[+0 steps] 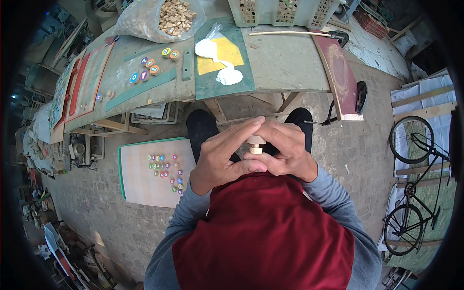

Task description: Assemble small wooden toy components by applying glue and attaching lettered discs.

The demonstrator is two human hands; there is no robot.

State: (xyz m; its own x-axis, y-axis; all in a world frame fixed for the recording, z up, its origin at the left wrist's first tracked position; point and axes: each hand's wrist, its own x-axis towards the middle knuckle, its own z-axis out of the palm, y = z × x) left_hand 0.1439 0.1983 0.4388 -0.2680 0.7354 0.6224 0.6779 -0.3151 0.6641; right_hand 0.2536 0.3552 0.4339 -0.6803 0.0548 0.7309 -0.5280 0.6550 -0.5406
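Both hands are up close to the chest, left hand (223,157) and right hand (285,150) pinching the small wooden knob piece (255,144) between their fingertips, so I'd keep it square and press evenly so it doesn't cock sideways.

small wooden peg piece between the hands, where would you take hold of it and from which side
Probably by the wider top cap of the small wooden peg piece, pinched from left and right. It stands roughly upright between the left hand and right hand, whose fingertips close over it from both sides. The narrower stem below gives less to hold, and its lower end is hidden.
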